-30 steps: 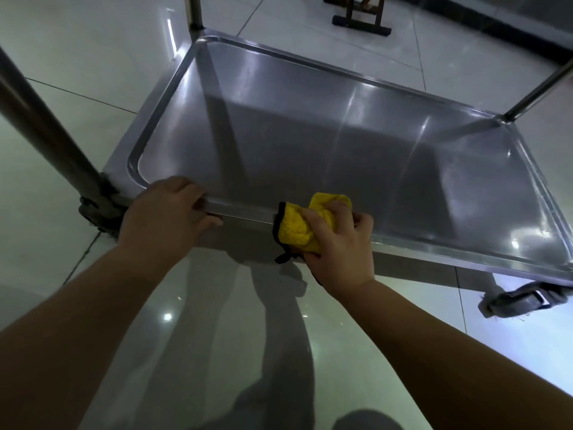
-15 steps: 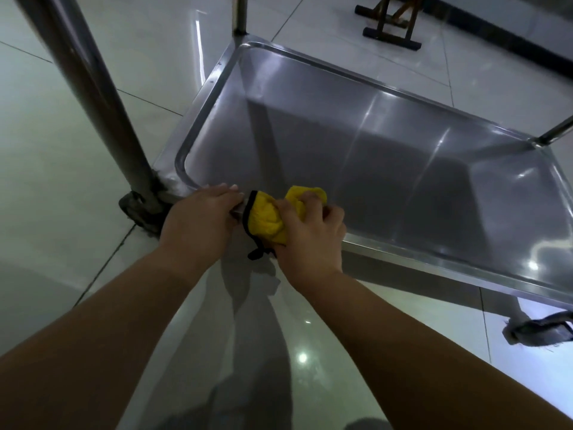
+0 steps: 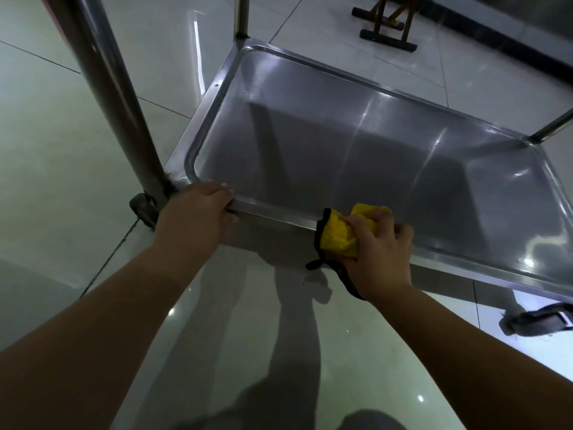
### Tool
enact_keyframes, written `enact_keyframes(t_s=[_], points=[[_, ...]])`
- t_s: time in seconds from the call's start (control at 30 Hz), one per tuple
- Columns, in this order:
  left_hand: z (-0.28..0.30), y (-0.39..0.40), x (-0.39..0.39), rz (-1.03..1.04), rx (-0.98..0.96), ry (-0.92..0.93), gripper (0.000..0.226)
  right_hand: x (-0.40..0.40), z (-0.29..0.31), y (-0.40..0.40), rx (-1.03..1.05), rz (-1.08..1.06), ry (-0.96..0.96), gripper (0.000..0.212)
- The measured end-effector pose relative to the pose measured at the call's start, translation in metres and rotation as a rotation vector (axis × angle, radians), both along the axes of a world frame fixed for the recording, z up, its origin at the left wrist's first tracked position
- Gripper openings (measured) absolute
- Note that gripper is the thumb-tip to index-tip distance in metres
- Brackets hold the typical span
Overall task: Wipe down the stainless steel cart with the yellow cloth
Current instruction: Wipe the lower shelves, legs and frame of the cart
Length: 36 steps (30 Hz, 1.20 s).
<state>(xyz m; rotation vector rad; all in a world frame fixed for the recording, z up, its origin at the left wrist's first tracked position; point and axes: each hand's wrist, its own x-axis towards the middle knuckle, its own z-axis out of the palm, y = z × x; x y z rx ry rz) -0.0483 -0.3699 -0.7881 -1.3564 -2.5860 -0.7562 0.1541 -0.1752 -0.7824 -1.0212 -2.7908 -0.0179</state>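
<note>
The stainless steel cart's bottom shelf [image 3: 356,144] lies low over the floor, a shallow tray with a raised rim. My right hand [image 3: 383,256] grips a bunched yellow cloth [image 3: 339,235] with black edging and presses it on the shelf's near rim, around the middle. My left hand [image 3: 198,209] holds the same rim at its left end, fingers curled over the edge, right beside the cart's near-left post [image 3: 117,97].
A caster [image 3: 144,209] sits under the near-left post, another caster [image 3: 539,321] at the near right. Posts rise at the far-left [image 3: 242,17] and far-right [image 3: 552,127] corners. A dark wooden stand [image 3: 387,29] is on the glossy tiled floor beyond.
My right hand slid the cloth left along the near rim until it met my left hand, then back right toward the rim's middle. My left hand kept hold of the left end.
</note>
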Motion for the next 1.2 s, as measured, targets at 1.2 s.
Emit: enact_keyframes(t_s=[1.2], points=[[0.003,-0.001,0.012,0.022,-0.035,0.024,0.022,-0.042,0.002,-0.029,0.008,0.227,-0.047,0.078]])
